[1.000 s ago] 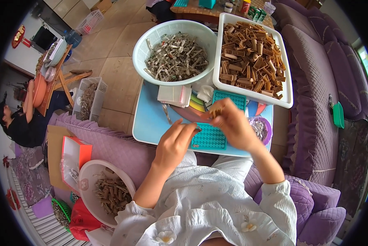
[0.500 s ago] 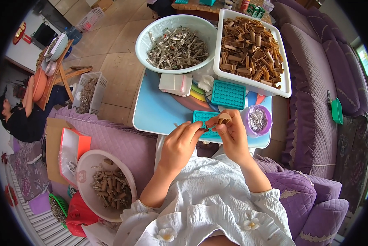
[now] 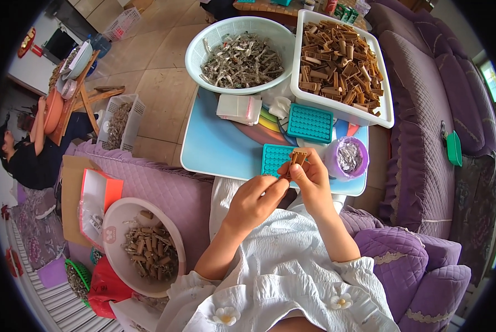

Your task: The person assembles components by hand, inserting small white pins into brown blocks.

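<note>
Above my lap, my right hand (image 3: pixel 313 180) pinches a small brown trough-shaped piece (image 3: pixel 298 159) between thumb and fingers. My left hand (image 3: pixel 258 200) is closed, its fingertips meeting the lower end of that piece; what they grip is hidden. Just beyond the fingers lies a teal tray with rows of small cells (image 3: pixel 274 160), partly covered by my right hand. A second teal tray (image 3: pixel 310 123) rests behind it on the blue table (image 3: pixel 212 145). Beside my right hand stands a purple tub (image 3: pixel 361 172) of small silvery pieces (image 3: pixel 349 156).
At the table's far side are a pale green basin (image 3: pixel 191 66) of clear-wrapped strips and a white bin (image 3: pixel 389 113) heaped with brown pieces. Small clear bags (image 3: pixel 238 108) lie between. A pink basin (image 3: pixel 112 257) sits on the left sofa. Another person (image 3: pixel 29 160) works at far left.
My left hand has moved right and nearer to me, closing up to the right hand. The brown piece now tilts upright, its open side showing. The view has shifted slightly.
</note>
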The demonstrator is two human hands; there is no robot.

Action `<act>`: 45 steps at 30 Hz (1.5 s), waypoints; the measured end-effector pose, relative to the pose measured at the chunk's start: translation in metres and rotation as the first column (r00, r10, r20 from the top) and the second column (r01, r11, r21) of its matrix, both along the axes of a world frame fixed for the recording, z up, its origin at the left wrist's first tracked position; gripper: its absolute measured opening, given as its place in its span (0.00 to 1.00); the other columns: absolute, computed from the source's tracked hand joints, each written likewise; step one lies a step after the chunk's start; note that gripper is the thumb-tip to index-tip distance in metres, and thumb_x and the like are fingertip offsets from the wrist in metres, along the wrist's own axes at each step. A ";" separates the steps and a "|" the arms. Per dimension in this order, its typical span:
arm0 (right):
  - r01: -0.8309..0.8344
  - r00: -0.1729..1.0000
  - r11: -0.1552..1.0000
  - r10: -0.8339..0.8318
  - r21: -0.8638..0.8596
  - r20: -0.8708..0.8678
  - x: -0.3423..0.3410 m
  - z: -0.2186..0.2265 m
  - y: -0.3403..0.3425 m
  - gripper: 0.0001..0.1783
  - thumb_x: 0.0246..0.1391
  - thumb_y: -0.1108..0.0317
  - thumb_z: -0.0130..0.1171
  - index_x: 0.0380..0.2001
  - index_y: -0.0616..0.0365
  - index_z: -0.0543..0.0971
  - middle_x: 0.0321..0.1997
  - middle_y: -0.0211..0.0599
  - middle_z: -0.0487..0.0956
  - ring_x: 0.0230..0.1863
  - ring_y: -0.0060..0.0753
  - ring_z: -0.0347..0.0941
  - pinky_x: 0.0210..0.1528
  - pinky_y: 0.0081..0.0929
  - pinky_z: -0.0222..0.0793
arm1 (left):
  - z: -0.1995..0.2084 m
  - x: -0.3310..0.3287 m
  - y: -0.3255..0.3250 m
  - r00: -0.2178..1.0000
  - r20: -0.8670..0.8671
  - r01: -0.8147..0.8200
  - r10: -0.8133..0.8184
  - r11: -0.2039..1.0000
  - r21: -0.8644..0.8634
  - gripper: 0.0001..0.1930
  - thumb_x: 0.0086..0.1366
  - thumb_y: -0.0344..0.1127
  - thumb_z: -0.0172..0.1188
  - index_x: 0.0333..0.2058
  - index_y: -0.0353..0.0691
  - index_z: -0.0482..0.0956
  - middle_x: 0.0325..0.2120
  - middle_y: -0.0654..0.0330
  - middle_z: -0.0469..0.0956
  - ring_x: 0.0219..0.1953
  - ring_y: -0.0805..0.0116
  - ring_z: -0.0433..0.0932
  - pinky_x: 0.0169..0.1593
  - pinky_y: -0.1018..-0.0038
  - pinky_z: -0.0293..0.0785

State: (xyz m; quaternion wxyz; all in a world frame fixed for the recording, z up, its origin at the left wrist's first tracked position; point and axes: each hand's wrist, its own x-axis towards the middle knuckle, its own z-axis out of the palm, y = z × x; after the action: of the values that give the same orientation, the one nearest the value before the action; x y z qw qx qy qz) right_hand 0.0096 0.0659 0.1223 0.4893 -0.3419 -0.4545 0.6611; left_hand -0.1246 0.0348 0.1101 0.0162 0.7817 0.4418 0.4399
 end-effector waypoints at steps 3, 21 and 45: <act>-0.008 1.000 0.998 0.008 -0.057 0.008 -0.002 0.001 0.000 0.11 0.53 0.67 0.46 0.38 0.60 0.64 0.29 0.37 0.73 0.32 0.23 0.69 0.35 0.20 0.64 | 0.003 0.005 -0.003 0.972 0.228 -0.049 0.056 0.998 -0.038 0.11 0.45 0.25 0.60 0.30 0.39 0.72 0.23 0.63 0.71 0.24 0.68 0.73 0.27 0.77 0.71; 0.115 0.893 0.981 -0.171 0.156 0.417 -0.036 0.014 -0.012 0.12 0.48 0.78 0.46 0.38 0.67 0.68 0.28 0.40 0.75 0.24 0.25 0.74 0.25 0.19 0.71 | 0.006 0.005 0.005 0.507 0.783 0.067 0.362 0.889 -0.454 0.06 0.53 0.25 0.55 0.30 0.32 0.69 0.22 0.60 0.73 0.23 0.79 0.72 0.22 0.85 0.69; -0.093 0.950 0.996 0.088 0.001 0.298 -0.023 0.004 -0.011 0.12 0.47 0.73 0.52 0.37 0.61 0.67 0.13 0.28 0.67 0.15 0.13 0.59 0.17 0.14 0.54 | 0.005 -0.007 0.008 0.603 0.786 0.171 0.137 0.940 -0.296 0.12 0.61 0.34 0.45 0.39 0.31 0.64 0.33 0.51 0.74 0.33 0.71 0.73 0.38 0.78 0.69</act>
State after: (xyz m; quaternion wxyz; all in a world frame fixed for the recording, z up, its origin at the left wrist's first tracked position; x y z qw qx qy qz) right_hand -0.0136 0.0554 0.1264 0.3869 -0.4127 -0.5433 0.6203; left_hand -0.1315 0.0424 0.1155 0.3507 0.4922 0.4495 0.6578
